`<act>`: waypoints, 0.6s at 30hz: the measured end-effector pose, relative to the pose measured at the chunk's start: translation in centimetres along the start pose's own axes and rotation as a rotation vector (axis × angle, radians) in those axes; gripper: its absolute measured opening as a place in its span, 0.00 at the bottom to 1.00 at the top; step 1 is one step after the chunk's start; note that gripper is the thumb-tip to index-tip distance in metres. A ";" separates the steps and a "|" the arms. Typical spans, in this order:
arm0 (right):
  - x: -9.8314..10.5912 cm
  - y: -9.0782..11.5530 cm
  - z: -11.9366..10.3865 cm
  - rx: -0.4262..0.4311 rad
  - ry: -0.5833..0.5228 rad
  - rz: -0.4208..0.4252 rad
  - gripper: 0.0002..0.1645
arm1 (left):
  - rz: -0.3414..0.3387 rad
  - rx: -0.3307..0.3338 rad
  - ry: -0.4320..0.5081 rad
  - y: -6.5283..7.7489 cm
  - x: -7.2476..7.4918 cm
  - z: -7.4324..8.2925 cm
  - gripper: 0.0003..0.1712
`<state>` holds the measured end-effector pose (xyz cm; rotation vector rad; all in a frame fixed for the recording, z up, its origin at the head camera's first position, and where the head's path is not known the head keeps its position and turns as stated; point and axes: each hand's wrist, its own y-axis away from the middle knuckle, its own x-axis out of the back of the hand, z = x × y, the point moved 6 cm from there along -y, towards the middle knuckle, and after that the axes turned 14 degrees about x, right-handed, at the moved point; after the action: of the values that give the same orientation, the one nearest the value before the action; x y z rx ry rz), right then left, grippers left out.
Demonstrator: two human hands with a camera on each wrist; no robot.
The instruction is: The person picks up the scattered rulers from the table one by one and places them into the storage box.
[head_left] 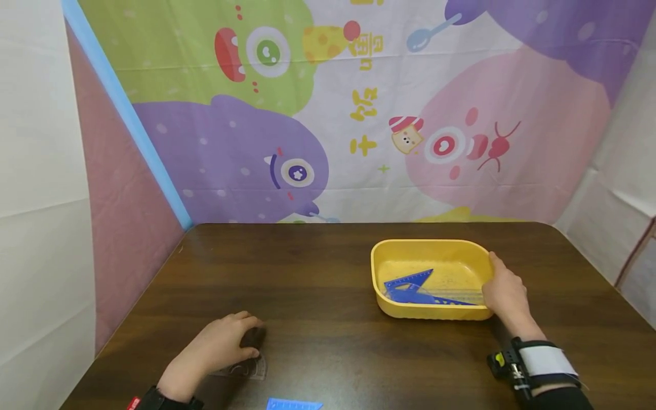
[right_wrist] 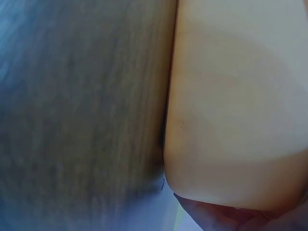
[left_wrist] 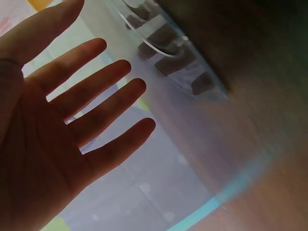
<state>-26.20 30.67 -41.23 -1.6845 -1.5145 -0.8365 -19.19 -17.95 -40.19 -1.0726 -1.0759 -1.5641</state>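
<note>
On the dark table lies a clear protractor, its curved edge also in the left wrist view. My left hand hovers over it, partly covering it in the head view. Its fingers are spread and hold nothing in the left wrist view. At the right, my right hand grips the right end of a yellow plastic basin. Blue set squares and a clear ruler lie inside. The right wrist view shows the basin's wall close up, with part of the hand at its bottom corner.
A blue piece with ruler marks lies at the near edge of the head view, cut off by the frame. Behind the brown table hangs a cartoon-printed cloth. White cloth walls stand at both sides.
</note>
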 end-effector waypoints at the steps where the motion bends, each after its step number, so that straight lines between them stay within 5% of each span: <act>1: 0.0 0.0 0.0 -0.002 0.000 0.000 0.42 | -0.006 0.007 0.000 0.1 0.0 -0.2 0.27; 7: 0.0 0.0 0.0 -0.012 0.001 0.006 0.41 | -0.032 0.066 0.023 0.7 -0.4 -1.0 0.30; 13: 0.0 0.1 -0.1 -0.013 -0.005 0.004 0.42 | -0.045 0.114 0.050 1.2 -0.7 -1.5 0.43; 18: 0.0 0.0 -0.2 -0.011 -0.006 0.001 0.42 | -0.014 0.069 0.052 1.5 -0.7 -1.1 0.45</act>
<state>-26.22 30.53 -41.15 -1.6967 -1.5160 -0.8417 -17.78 -19.15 -40.94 -0.9744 -1.0962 -1.5466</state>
